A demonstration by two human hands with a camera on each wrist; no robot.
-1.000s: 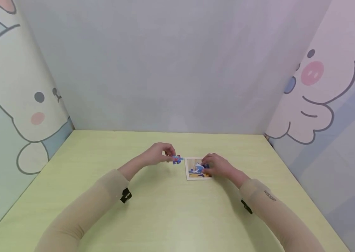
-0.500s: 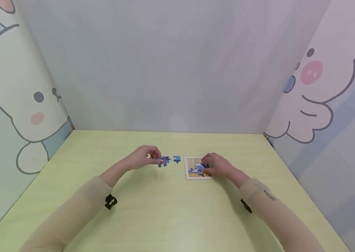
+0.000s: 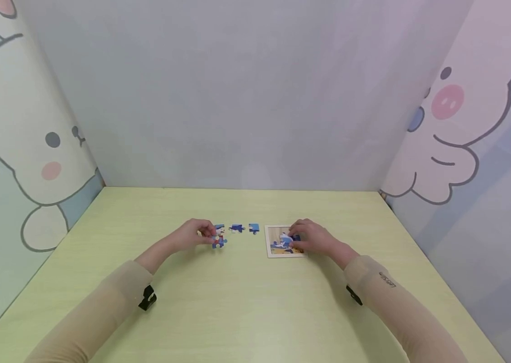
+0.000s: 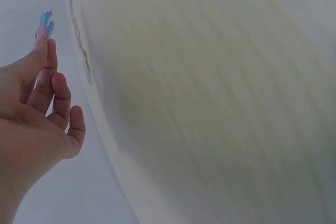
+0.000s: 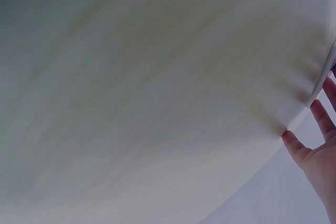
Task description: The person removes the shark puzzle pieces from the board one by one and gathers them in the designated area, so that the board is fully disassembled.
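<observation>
In the head view my left hand (image 3: pixel 194 234) pinches a blue-and-red jigsaw piece (image 3: pixel 219 242) between thumb and fingertips. The left wrist view shows this piece (image 4: pixel 45 23) held at the very tips, with the other fingers loosely bent. My right hand (image 3: pixel 312 237) rests on the right side of a pale-framed jigsaw board (image 3: pixel 267 248), its thumb and fingers spread over a blue-and-white piece (image 3: pixel 285 240). Part of the board's right side is hidden under that hand. In the right wrist view, fingertips (image 5: pixel 316 104) meet the board's edge and the tabletop.
Three loose jigsaw pieces lie in a row left of the board: one at its near end (image 3: pixel 254 228), a middle one (image 3: pixel 237 228) and one beside my left fingers (image 3: pixel 220 228). A grey wall (image 3: pixel 246 101) stands behind the yellow-green table (image 3: pixel 255 302).
My left hand has moved left with jigsaw pieces, and separate pieces now lie in a row on the table. My right hand has stayed on the board.
</observation>
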